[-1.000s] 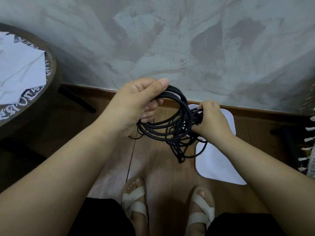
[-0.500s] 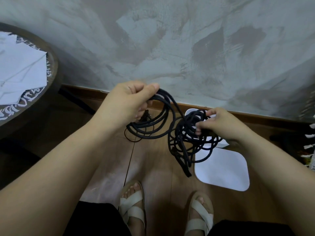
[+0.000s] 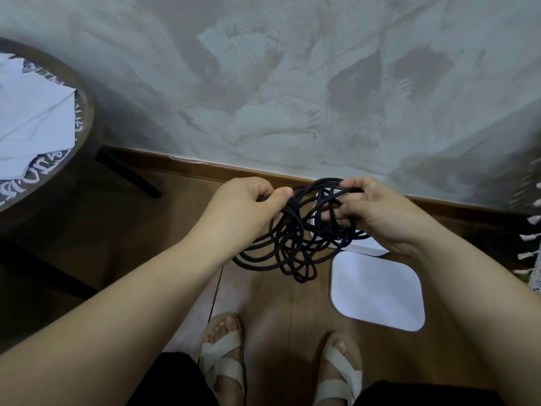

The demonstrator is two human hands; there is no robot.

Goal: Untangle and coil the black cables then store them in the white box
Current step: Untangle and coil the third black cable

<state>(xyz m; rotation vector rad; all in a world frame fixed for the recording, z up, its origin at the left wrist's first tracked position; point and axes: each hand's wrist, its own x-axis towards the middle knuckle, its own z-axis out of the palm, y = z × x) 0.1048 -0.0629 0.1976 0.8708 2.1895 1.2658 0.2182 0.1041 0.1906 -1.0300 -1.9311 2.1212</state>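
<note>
Cables (image 3: 288, 244), black, tangled: pinched by left hand (image 3: 246, 206); right hand (image 3: 377, 209) curled through loops; white box (image 3: 369, 249) at far edge of floor (image 3: 292, 306), below right hand (the nearer).

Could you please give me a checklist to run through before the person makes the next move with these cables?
1. Left hand grips the black cables: ok.
2. Right hand holds them, fingers threaded through the loops: ok.
3. Cables untangled into a neat coil: not ok; the loops cross irregularly.
4. Free cable end found: cannot tell; none shows.
5. White box uncovered: ok, it seems; the white lid lies on the floor beside it.
6. Box empty: cannot tell; the cables and right hand hide most of it.
</note>
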